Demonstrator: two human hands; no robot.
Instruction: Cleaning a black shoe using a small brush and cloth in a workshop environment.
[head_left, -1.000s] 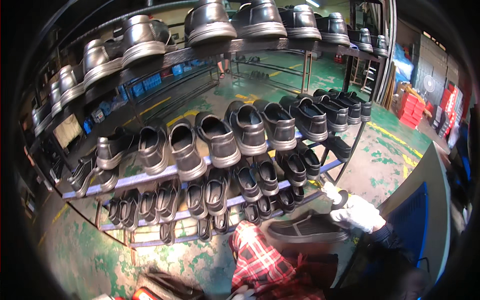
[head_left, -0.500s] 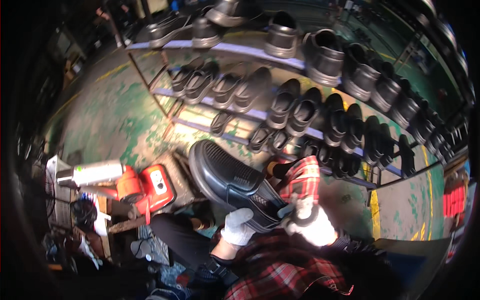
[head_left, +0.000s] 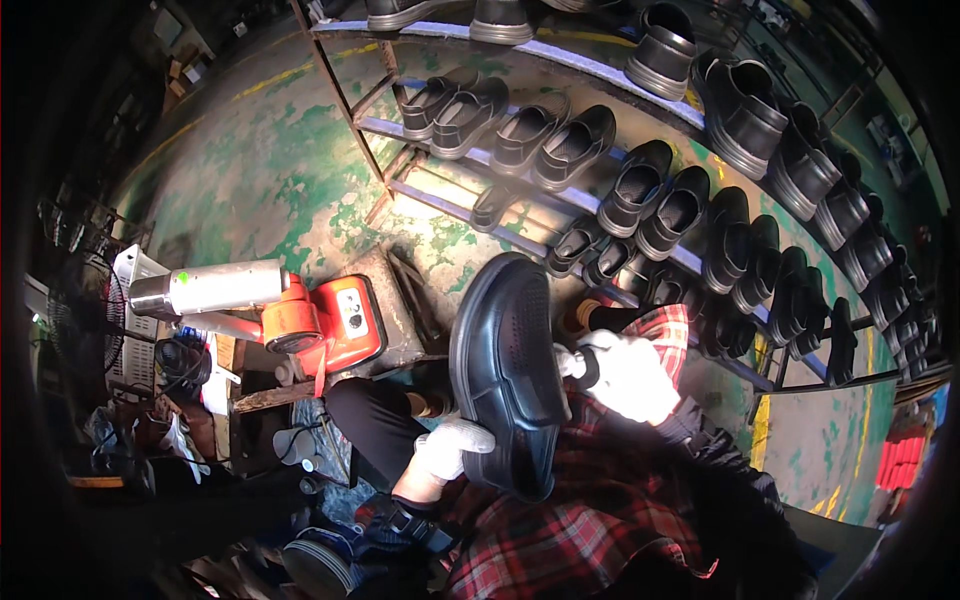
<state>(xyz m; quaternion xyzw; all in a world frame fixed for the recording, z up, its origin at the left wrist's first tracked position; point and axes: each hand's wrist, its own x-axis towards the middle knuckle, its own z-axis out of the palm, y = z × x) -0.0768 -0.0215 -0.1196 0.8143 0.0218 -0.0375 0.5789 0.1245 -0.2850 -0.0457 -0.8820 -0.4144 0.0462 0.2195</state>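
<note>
A black slip-on shoe is held over my lap, toe pointing away from me and its upper facing up. My left hand, in a white glove, is closed on the heel end along its left side. My right hand, also gloved in white, is closed at the shoe's right side. From it a small dark and pale object reaches to the shoe's edge; its kind is unclear. Glare washes out most of the right glove. A red plaid cloth covers my lap.
Rows of black shoes stand on a tiered rack ahead and to the right. At left, a red hot-air blower with a silver barrel rests on a block. Beyond it is a fan. Red items are at far right.
The shoe has swung from a leftward slant to nearly upright in view, toe away. My right hand has moved up along its side. The whole view has shifted, with the rack now farther right.
</note>
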